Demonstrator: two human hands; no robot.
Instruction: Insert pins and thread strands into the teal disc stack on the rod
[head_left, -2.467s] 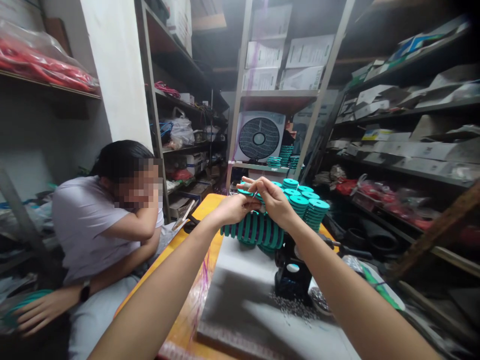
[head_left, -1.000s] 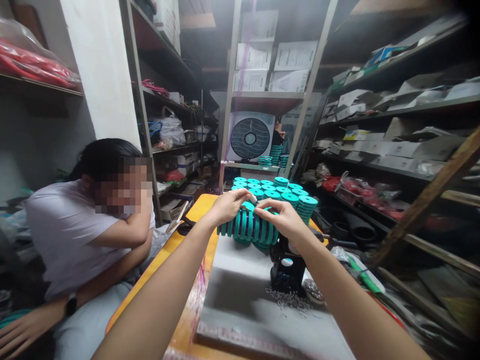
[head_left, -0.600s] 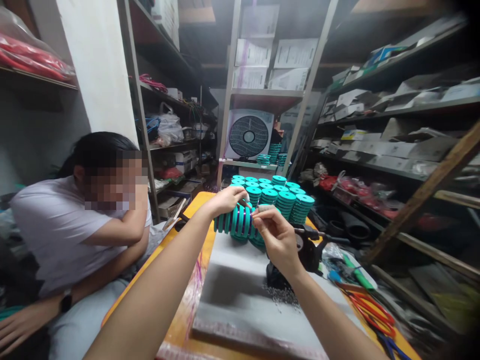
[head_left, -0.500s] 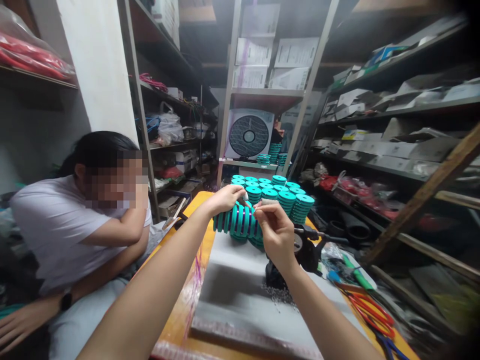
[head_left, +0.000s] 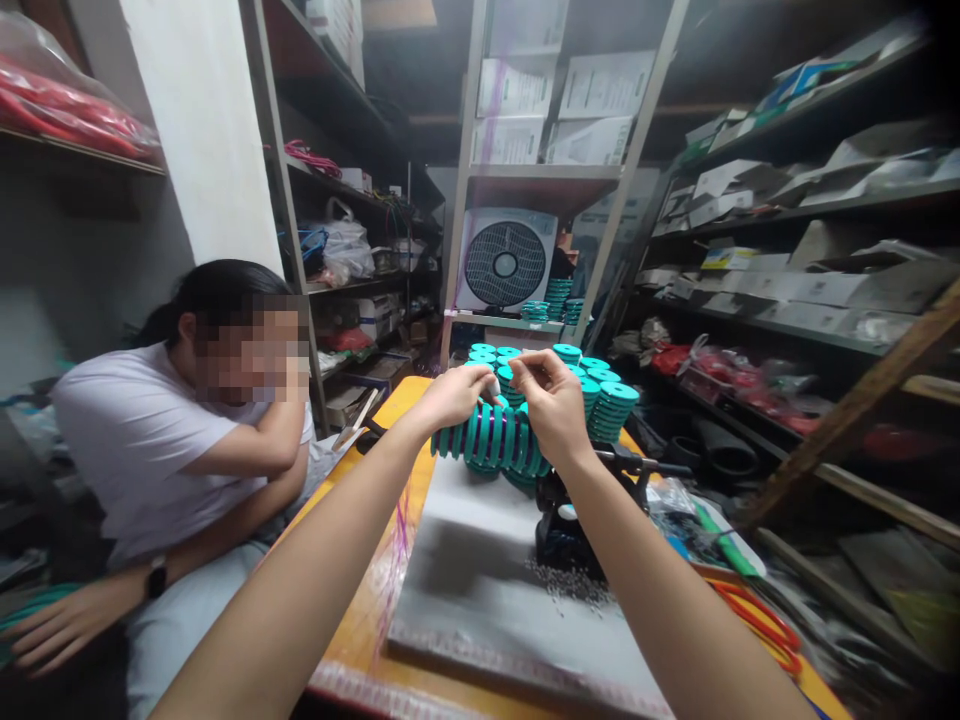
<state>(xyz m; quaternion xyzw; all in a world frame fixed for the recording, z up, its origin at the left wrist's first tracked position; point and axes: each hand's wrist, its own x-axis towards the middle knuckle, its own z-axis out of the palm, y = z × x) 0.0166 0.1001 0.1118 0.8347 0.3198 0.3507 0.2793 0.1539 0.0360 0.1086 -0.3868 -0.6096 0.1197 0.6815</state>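
My left hand and my right hand meet over a row of teal spools standing on edge on a grey mat. The left fingers pinch a small white-tipped piece near the row's top. The right fingers are closed just beside it; what they hold is too small to make out. Upright stacks of teal spools stand just behind the hands. A black tool sits below my right wrist, with small metal bits scattered in front of it.
A seated person in a white shirt is at the left, one hand low on a teal item. Metal shelves with boxes line both sides. A fan stands at the back. Orange-handled pliers lie at the right of the orange table.
My right hand rose from in front of the spool row to meet the left hand above it. The left hand stayed by the row's top. The view shifted slightly.
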